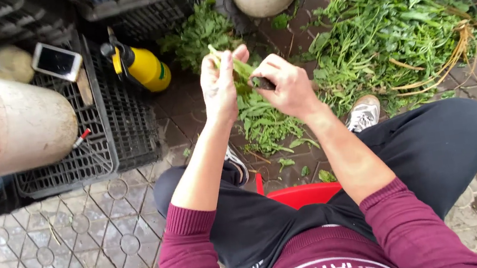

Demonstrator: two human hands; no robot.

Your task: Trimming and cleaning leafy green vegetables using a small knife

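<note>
**Sorting greens on a paved yard floor**

Seen from above, a seated person holds a leafy stem (241, 68) between both hands above the ground. The left hand (219, 85) has its fingers pressed together around the stem; the right hand (285, 84) pinches its leaves. The floor (83, 241) is grey patterned paving, damp and darker near a big pile of greens (383, 39). Trimmings (267, 124) lie below the hands. At left, black crates (95, 138) carry a phone (56, 61) and a yellow spray bottle (144, 67).
</note>
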